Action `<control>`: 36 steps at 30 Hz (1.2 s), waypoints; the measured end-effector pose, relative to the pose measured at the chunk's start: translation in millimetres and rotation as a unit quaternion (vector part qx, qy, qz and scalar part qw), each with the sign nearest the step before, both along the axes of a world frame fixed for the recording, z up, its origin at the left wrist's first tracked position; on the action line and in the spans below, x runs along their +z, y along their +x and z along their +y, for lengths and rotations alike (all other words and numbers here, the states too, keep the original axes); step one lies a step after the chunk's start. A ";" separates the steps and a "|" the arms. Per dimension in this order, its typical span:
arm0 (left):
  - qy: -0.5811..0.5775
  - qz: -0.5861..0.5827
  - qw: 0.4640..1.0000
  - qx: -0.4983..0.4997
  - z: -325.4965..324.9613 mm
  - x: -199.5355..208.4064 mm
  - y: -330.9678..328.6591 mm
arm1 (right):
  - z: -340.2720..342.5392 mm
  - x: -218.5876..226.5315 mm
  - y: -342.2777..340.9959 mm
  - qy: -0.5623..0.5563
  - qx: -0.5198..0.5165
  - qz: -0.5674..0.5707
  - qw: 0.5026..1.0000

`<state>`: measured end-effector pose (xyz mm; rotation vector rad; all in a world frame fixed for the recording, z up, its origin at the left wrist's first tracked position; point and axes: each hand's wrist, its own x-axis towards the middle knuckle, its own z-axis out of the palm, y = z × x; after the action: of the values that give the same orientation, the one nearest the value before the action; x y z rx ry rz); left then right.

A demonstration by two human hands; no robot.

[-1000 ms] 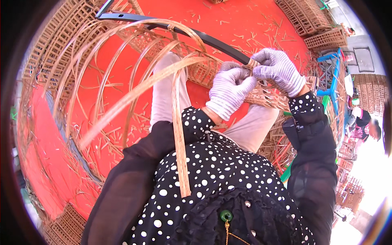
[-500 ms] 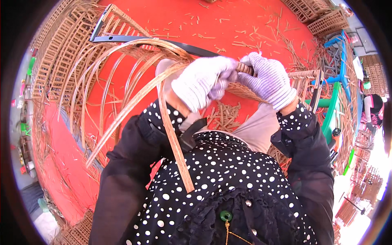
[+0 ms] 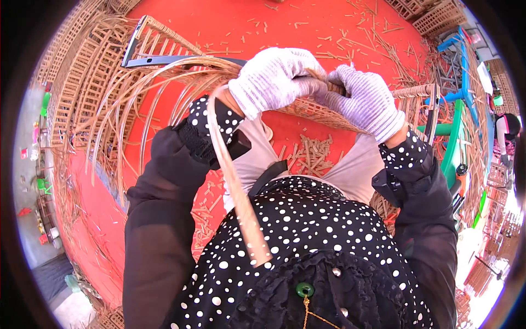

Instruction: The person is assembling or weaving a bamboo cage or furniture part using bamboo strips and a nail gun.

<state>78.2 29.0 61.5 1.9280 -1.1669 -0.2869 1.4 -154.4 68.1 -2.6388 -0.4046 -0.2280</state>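
Both my hands wear white and lilac knit gloves and meet at the rim of a half-woven wicker panel (image 3: 320,112) built on a dark metal frame (image 3: 164,60). My left hand (image 3: 279,79) is closed, fingertips pinching a brown strip at the rim. Just to the right, my right hand (image 3: 362,101) curls round the strip-wrapped rim, its thumb side toward the left fingers. From beneath my left wrist a long flat wicker strip (image 3: 233,175) bends down across my front. Several loose strips (image 3: 145,118) arch out to the left. Fingers and glove hide the exact gripping point.
Short cut pieces (image 3: 312,156) lie between my knees on the red floor (image 3: 219,24), with more scraps beyond. Stacked wicker panels (image 3: 71,104) stand at left. A blue frame (image 3: 464,71) and a green curved piece (image 3: 453,142) stand at right, near another person (image 3: 507,131).
My left hand has shifted slightly up and left, turning more knuckles upward. One of two strips hanging by my left wrist has swung away to the left. My right hand still grips the rim.
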 end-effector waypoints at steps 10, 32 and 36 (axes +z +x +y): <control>0.111 0.139 0.984 0.009 -26.6 17.3 25.7 | -10.0 -11.5 -37.7 -0.125 -0.087 -0.136 0.979; 0.110 0.181 0.977 0.025 -91.3 20.5 43.1 | -279.8 -45.9 -192.2 -0.101 -0.644 -0.185 0.735; 0.106 0.267 0.954 0.091 -78.0 14.4 27.9 | -342.4 -56.1 -273.2 0.011 -0.799 0.105 0.593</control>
<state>106.1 -49.0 75.9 1.9497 -0.6166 -0.8038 -271.7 -496.8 12.0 -2.0509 2.0851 -0.3941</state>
